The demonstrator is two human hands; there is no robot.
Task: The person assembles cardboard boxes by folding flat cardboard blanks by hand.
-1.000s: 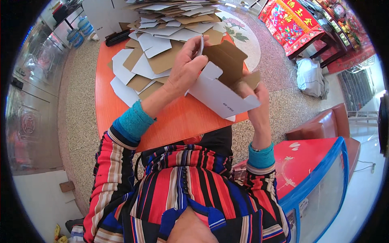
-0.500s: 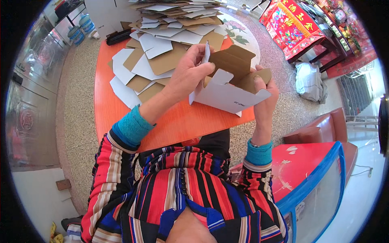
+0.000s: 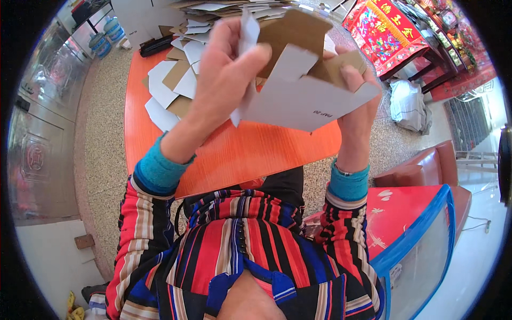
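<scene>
Two hands [image 3: 225, 72] [image 3: 360, 109] grip an angular, brown-lined white cardboard box [image 3: 296, 104].

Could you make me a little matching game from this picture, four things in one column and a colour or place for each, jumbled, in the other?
Things:
1. Open box
2. Table
3. Left hand
4. Right cuff

Colours and places:
A. Teal, around a wrist
B. White outside, brown inside
C. At the left end of the box, gripping it
D. Bright orange, below the box in the picture

Right pairs: 1-B, 2-D, 3-C, 4-A
</scene>
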